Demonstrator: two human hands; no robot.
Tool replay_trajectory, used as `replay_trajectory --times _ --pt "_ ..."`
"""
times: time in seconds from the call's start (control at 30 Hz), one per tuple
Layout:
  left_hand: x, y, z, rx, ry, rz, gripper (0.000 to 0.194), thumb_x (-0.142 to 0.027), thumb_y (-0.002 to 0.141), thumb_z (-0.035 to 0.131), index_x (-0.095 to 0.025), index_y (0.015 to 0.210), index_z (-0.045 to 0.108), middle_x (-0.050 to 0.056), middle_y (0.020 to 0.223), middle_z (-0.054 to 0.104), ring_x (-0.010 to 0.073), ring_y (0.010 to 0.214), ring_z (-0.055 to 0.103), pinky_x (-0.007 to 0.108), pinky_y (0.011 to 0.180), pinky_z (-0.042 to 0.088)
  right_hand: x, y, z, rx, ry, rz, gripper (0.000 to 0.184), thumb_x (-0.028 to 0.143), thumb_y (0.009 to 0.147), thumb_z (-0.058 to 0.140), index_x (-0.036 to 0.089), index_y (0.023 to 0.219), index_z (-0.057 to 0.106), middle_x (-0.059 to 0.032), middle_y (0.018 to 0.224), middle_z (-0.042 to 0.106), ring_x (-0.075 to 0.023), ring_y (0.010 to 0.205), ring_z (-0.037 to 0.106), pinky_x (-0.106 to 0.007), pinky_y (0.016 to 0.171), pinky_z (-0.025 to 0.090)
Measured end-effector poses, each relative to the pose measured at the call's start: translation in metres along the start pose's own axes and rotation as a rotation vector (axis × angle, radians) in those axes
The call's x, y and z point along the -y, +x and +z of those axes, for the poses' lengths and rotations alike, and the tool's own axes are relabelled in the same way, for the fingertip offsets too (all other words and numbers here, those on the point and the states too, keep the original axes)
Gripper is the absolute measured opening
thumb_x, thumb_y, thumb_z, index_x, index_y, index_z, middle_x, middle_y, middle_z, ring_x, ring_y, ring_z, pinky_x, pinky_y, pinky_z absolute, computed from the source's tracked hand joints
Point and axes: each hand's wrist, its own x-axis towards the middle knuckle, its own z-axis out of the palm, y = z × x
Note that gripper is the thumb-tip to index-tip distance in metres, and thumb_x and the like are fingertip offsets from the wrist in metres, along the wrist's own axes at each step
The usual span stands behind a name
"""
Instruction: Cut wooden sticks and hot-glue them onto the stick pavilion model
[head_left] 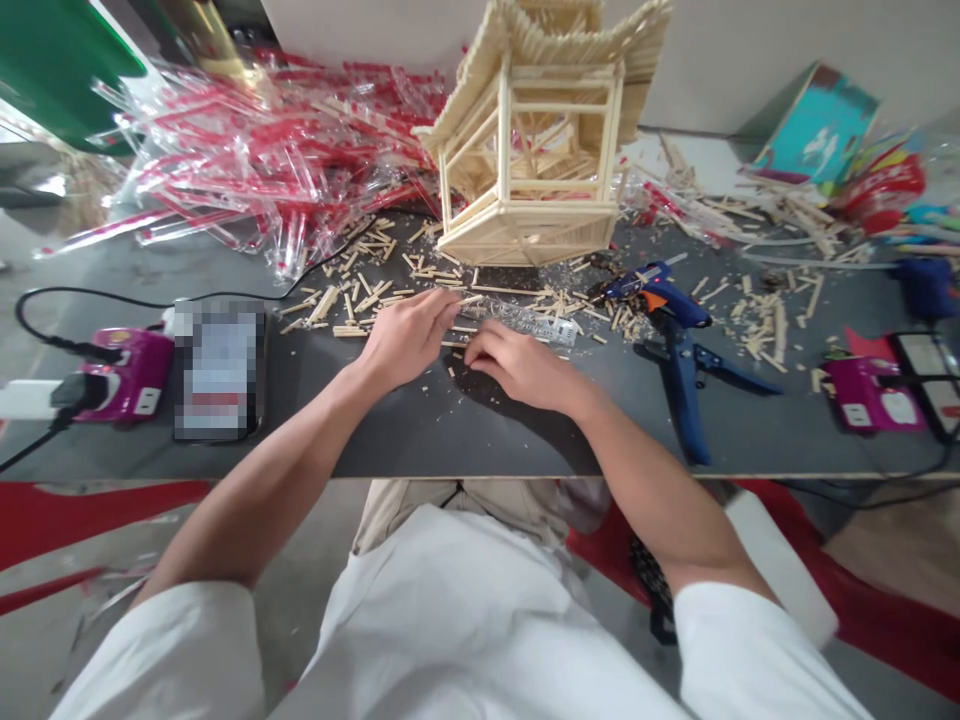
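Both forearms reach over the near edge of the bench (420, 430). My left hand (409, 335) pinches a thin wooden stick (459, 342), fingers narrow; my right hand (521, 365) is curled over the stick's other end beside a clear ruler (536, 322). Behind them, toward the far edge, the stick pavilion (536, 140) has roof and frame up; loose offcuts (360, 290) suggest more pieces to fit. Blue glue gun (671, 320) lies right, untouched.
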Motion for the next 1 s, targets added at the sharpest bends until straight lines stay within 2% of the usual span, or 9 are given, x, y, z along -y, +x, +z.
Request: replay_trajectory --times 0.17,0.27,0.4,0.5,0.77,0.87,1.0 --pt "0.0 0.0 0.0 -0.009 0.009 0.016 0.035 -0.036 0.113 0.043 -0.017 0.119 0.072 0.004 0.089 0.074 0.016 0.081 0.068 0.029 0.078 0.05 -0.007 -0.007 -0.018 -0.132 0.065 0.043 0.006 0.027 0.108 0.054 0.023 0.104 0.056 -0.0064 0.106 0.064 -0.0207 0.092 0.061 -0.036 0.084 0.048" --pt "-0.003 0.001 -0.002 -0.006 0.048 0.01 0.035 -0.038 0.113 0.045 -0.017 0.12 0.073 0.005 0.093 0.077 0.0169 0.082 0.07 0.029 0.077 0.051 -0.013 -0.009 -0.029 -0.225 0.111 0.087 0.016 0.038 0.108 0.057 0.024 0.102 0.057 -0.0045 0.097 0.067 -0.0199 0.086 0.062 -0.035 0.079 0.047" --pt "-0.006 0.0 -0.004 -0.003 0.061 0.034 0.036 -0.035 0.113 0.045 -0.018 0.122 0.075 0.008 0.103 0.08 0.0173 0.086 0.074 0.03 0.077 0.053 -0.023 -0.011 -0.039 -0.432 0.136 0.154 0.035 0.06 0.105 0.06 0.025 0.1 0.06 -0.0029 0.088 0.068 -0.0199 0.08 0.065 -0.036 0.079 0.048" --pt "-0.005 0.0 -0.005 0.014 0.055 0.079 0.035 -0.036 0.113 0.047 -0.021 0.126 0.076 0.007 0.111 0.081 0.0177 0.093 0.076 0.029 0.08 0.055 -0.027 -0.011 -0.04 -0.51 0.136 0.151 0.039 0.065 0.102 0.062 0.026 0.1 0.06 -0.0022 0.085 0.07 -0.02 0.08 0.067 -0.037 0.08 0.049" --pt "-0.006 -0.001 -0.011 0.126 0.048 0.144 0.032 -0.034 0.111 0.053 -0.025 0.131 0.076 0.006 0.102 0.081 0.0161 0.085 0.075 0.027 0.078 0.054 -0.022 -0.009 -0.033 -0.486 0.212 0.136 0.041 0.064 0.1 0.067 0.024 0.1 0.065 -0.0038 0.092 0.072 -0.0181 0.082 0.066 -0.034 0.078 0.051" --pt "-0.01 0.0 -0.014 0.126 0.038 0.158 0.032 -0.035 0.111 0.052 -0.024 0.127 0.077 0.006 0.102 0.08 0.0157 0.085 0.075 0.027 0.079 0.054 -0.02 -0.009 -0.029 -0.448 0.311 0.153 0.04 0.063 0.098 0.071 0.024 0.101 0.067 -0.0033 0.094 0.073 -0.0178 0.083 0.067 -0.034 0.079 0.052" --pt "-0.013 0.0 -0.015 0.115 0.003 0.189 0.032 -0.033 0.112 0.049 -0.025 0.125 0.077 0.006 0.104 0.079 0.0152 0.089 0.074 0.027 0.082 0.055 -0.017 -0.006 -0.023 -0.398 0.498 0.187 0.038 0.06 0.096 0.074 0.023 0.098 0.066 -0.0017 0.087 0.072 -0.0161 0.078 0.067 -0.034 0.073 0.054"
